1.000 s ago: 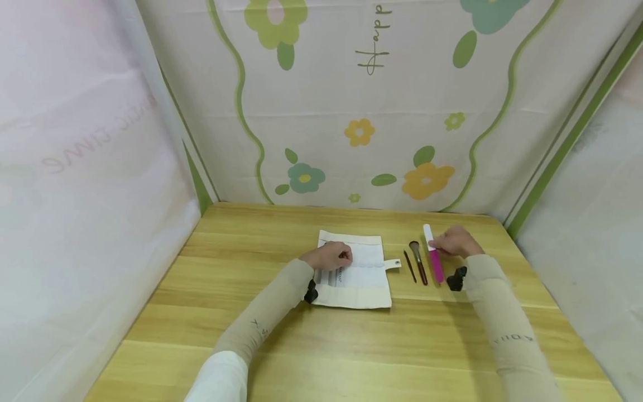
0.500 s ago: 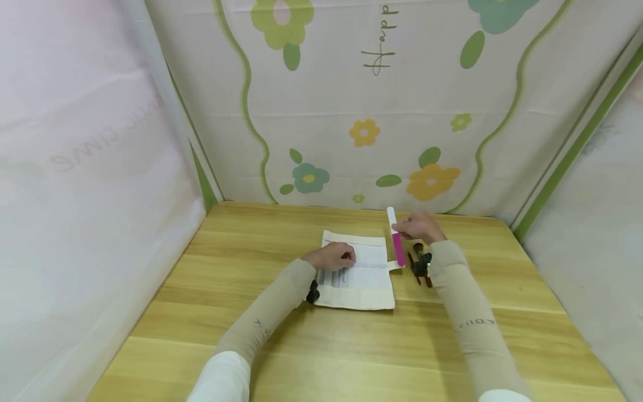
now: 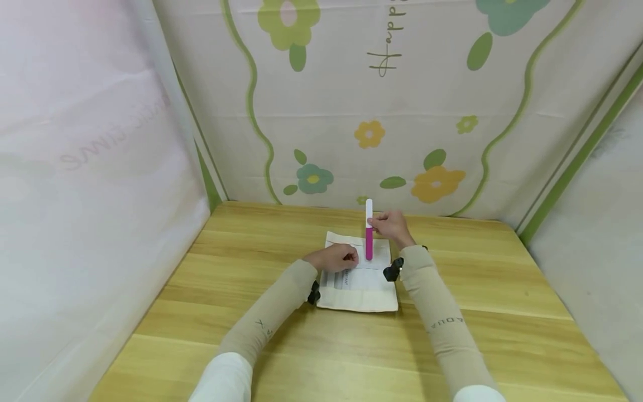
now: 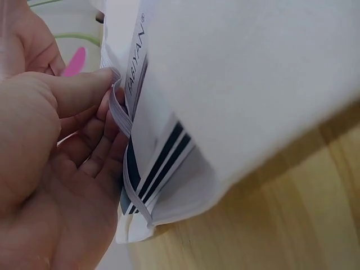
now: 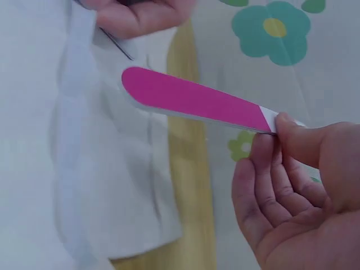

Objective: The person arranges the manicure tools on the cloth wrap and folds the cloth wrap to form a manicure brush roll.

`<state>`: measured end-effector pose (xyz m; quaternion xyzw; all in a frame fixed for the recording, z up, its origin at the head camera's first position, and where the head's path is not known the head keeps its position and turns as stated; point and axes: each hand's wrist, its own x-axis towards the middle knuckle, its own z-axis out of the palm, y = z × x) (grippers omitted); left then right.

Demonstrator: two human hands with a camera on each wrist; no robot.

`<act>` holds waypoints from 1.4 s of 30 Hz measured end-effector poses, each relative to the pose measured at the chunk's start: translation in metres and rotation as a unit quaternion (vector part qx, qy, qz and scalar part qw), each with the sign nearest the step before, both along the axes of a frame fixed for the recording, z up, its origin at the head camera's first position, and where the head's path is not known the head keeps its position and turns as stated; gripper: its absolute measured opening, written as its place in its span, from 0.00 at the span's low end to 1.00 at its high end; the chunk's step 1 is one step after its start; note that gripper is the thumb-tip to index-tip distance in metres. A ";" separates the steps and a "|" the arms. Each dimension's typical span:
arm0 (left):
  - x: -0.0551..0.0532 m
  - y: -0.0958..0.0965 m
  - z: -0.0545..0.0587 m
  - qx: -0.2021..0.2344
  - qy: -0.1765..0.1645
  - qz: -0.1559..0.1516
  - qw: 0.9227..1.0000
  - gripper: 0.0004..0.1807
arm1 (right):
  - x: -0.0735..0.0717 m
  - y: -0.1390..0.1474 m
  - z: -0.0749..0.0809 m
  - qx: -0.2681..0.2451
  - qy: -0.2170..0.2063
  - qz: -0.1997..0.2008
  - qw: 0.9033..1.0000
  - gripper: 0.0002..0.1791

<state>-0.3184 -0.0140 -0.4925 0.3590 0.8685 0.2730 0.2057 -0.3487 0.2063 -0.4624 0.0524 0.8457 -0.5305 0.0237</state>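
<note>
A cream fabric tool roll (image 3: 358, 301) lies unfolded on the wooden table. My left hand (image 3: 332, 258) is at its left half; in the left wrist view the thumb and fingertips pinch a grey elastic band (image 4: 119, 109), holding it as a loop. Beneath the band sit flat pieces (image 4: 169, 157) with black and white stripes and a printed strip (image 4: 135, 73). My right hand (image 3: 393, 226) pinches a pink and white nail file (image 3: 369, 243) by its white half, between thumb and fingers. The pink end points down, above the roll's upper right part, apart from the band.
The wooden table (image 3: 241, 257) meets a flowered fabric backdrop (image 3: 346, 100) behind the roll, with fabric walls at both sides. The brush and thin dark tool seen earlier right of the roll are hidden now behind my right forearm (image 3: 432, 301).
My right hand has lifted the nail file off the table at the right and carried it left, over the roll. The left hand stays where it was on the roll.
</note>
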 end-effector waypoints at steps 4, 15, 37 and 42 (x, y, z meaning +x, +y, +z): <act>-0.001 0.000 -0.001 0.006 -0.003 -0.005 1.000 0.08 | 0.000 -0.006 -0.011 -0.009 0.006 -0.011 1.000 0.15; -0.001 -0.001 -0.002 0.006 -0.007 0.005 1.000 0.08 | 0.000 -0.012 -0.028 -0.041 0.004 -0.025 0.999 0.16; 0.000 0.000 -0.002 0.009 -0.002 0.005 1.000 0.06 | 0.017 -0.009 -0.034 -0.036 -0.144 0.063 0.987 0.13; 0.002 0.000 -0.001 0.007 -0.002 0.008 1.000 0.07 | 0.021 -0.008 -0.031 -0.037 -0.159 0.085 0.983 0.12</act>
